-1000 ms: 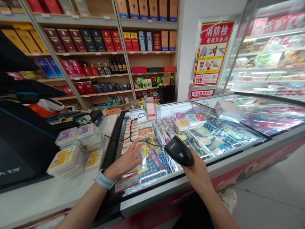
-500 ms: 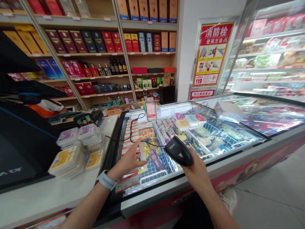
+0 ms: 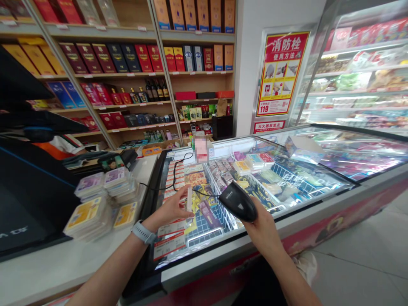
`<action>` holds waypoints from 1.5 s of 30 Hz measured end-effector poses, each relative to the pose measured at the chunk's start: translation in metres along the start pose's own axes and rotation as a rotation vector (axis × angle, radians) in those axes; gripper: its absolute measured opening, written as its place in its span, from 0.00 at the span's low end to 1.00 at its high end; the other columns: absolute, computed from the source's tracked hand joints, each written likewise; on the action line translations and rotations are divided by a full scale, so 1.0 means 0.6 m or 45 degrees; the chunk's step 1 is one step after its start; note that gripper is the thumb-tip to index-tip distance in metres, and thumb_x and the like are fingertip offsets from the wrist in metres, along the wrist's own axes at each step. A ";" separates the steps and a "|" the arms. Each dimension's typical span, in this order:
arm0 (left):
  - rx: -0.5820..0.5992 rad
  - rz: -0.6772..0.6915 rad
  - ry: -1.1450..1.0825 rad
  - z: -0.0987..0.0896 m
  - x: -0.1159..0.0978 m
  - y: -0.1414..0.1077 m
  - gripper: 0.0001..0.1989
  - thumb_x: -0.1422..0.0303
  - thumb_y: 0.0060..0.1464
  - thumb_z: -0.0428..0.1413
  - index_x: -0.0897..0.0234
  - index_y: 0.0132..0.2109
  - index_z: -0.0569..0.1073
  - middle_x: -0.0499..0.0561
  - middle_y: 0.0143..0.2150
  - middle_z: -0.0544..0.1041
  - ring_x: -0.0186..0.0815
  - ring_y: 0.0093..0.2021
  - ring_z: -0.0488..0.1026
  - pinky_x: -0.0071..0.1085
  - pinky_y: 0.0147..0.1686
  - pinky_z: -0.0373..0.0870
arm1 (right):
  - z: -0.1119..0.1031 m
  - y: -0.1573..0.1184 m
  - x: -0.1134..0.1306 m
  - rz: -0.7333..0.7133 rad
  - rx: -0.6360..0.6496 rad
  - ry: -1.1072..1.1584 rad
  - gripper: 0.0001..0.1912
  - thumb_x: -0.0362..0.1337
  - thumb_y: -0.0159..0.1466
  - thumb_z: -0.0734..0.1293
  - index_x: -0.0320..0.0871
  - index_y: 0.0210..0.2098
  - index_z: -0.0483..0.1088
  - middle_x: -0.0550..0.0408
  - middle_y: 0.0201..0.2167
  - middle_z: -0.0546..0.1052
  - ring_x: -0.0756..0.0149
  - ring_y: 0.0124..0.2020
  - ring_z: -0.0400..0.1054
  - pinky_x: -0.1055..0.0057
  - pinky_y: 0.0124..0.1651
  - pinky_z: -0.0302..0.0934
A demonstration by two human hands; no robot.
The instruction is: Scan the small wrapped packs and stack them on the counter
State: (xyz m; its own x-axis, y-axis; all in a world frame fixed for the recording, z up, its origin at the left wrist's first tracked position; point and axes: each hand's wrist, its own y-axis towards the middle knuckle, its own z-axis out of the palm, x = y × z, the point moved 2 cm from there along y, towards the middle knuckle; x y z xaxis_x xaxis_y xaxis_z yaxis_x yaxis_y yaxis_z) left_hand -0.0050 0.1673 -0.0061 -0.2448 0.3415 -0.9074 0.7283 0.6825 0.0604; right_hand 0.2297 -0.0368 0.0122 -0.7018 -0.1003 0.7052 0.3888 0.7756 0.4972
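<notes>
My right hand [image 3: 263, 223] is closed around a black barcode scanner [image 3: 237, 201], held above the glass of the chest freezer. A thin black cable [image 3: 174, 174] runs from the scanner over the freezer to the counter on the left. In my left hand [image 3: 174, 209], between thumb and fingers, is a thin pale plastic box [image 3: 189, 199], seen edge-on, so its face is hidden. Stacks of flat plastic boxes [image 3: 87, 214] with yellow or purple labels stand on the counter, left of my left wrist. More such boxes [image 3: 255, 161] lie on the freezer glass.
The chest freezer [image 3: 255, 234] stretches to the right, with wire baskets of packs under its glass. At the left, a black checkout machine [image 3: 28, 191] stands on the white counter [image 3: 47, 265]. An open carton [image 3: 304, 148] rests on the freezer. Shelves of boxed goods [image 3: 121, 57] line the back.
My left hand has turned the pale box slightly, so its narrow edge shows more clearly. The scanner stays almost in place in my right hand. The view has shifted slightly.
</notes>
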 end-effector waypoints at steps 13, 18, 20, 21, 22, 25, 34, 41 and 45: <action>0.038 0.072 -0.638 -0.006 -0.040 0.080 0.40 0.66 0.41 0.68 0.61 0.61 0.63 0.61 0.60 0.68 0.49 0.56 0.70 0.43 0.55 0.67 | 0.000 0.003 -0.004 0.023 0.011 0.000 0.18 0.33 0.59 0.63 0.45 0.49 0.65 0.52 0.44 0.75 0.57 0.47 0.69 0.61 0.49 0.63; 0.044 0.055 -0.776 -0.008 -0.022 0.090 0.40 0.68 0.42 0.67 0.57 0.62 0.62 0.58 0.57 0.72 0.47 0.54 0.72 0.37 0.51 0.70 | -0.001 0.002 -0.002 0.026 0.016 -0.004 0.18 0.33 0.59 0.63 0.46 0.50 0.65 0.51 0.44 0.75 0.56 0.47 0.69 0.59 0.49 0.63; 0.045 0.057 -0.845 -0.013 -0.012 0.096 0.39 0.67 0.43 0.67 0.57 0.62 0.63 0.58 0.55 0.74 0.46 0.54 0.73 0.35 0.50 0.71 | 0.000 0.003 -0.002 0.018 0.016 -0.014 0.18 0.33 0.59 0.63 0.46 0.50 0.65 0.51 0.44 0.75 0.57 0.47 0.69 0.60 0.49 0.63; 0.040 0.059 -0.879 -0.015 -0.008 0.099 0.39 0.66 0.43 0.67 0.59 0.62 0.63 0.59 0.54 0.75 0.46 0.53 0.73 0.34 0.49 0.71 | 0.000 0.003 -0.002 0.017 0.016 -0.020 0.18 0.33 0.59 0.63 0.46 0.50 0.65 0.51 0.44 0.75 0.57 0.47 0.69 0.60 0.49 0.63; 0.034 0.060 -0.911 -0.016 -0.005 0.103 0.38 0.64 0.43 0.67 0.60 0.61 0.64 0.59 0.53 0.75 0.46 0.53 0.73 0.33 0.48 0.72 | 0.001 0.003 -0.002 0.014 0.016 -0.026 0.18 0.33 0.59 0.63 0.46 0.50 0.65 0.52 0.44 0.75 0.57 0.47 0.70 0.60 0.49 0.63; 0.043 0.062 -0.991 -0.017 -0.002 0.113 0.37 0.60 0.44 0.66 0.64 0.60 0.65 0.63 0.54 0.74 0.48 0.52 0.74 0.32 0.41 0.73 | 0.001 0.004 -0.002 -0.001 0.008 -0.040 0.19 0.33 0.59 0.63 0.46 0.50 0.65 0.52 0.44 0.75 0.57 0.46 0.70 0.61 0.48 0.64; 0.033 0.145 -1.202 -0.006 -0.001 0.123 0.29 0.59 0.56 0.57 0.65 0.61 0.63 0.64 0.59 0.70 0.49 0.57 0.70 0.31 0.38 0.75 | 0.003 0.001 -0.008 0.000 0.010 -0.052 0.19 0.33 0.59 0.62 0.45 0.51 0.64 0.50 0.44 0.75 0.56 0.47 0.70 0.60 0.48 0.64; -0.156 0.118 -1.234 -0.008 0.014 0.129 0.25 0.59 0.59 0.54 0.66 0.59 0.65 0.62 0.56 0.73 0.47 0.56 0.71 0.41 0.51 0.73 | 0.007 0.003 -0.007 -0.005 0.028 -0.076 0.19 0.33 0.59 0.62 0.45 0.51 0.64 0.50 0.44 0.75 0.56 0.47 0.70 0.59 0.49 0.64; -0.281 0.091 -1.161 -0.007 0.025 0.135 0.21 0.57 0.56 0.57 0.64 0.53 0.69 0.59 0.51 0.77 0.45 0.52 0.75 0.34 0.42 0.76 | 0.008 0.003 -0.005 -0.016 0.004 -0.091 0.20 0.33 0.59 0.63 0.45 0.51 0.65 0.50 0.44 0.75 0.56 0.46 0.70 0.60 0.48 0.64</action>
State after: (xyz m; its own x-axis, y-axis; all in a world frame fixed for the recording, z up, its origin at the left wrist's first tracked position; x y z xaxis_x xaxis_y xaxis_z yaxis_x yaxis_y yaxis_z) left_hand 0.0477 0.2305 -0.0130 0.4594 -0.1870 -0.8683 0.5617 0.8184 0.1210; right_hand 0.2295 -0.0323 0.0088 -0.7475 -0.0654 0.6610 0.3778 0.7766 0.5041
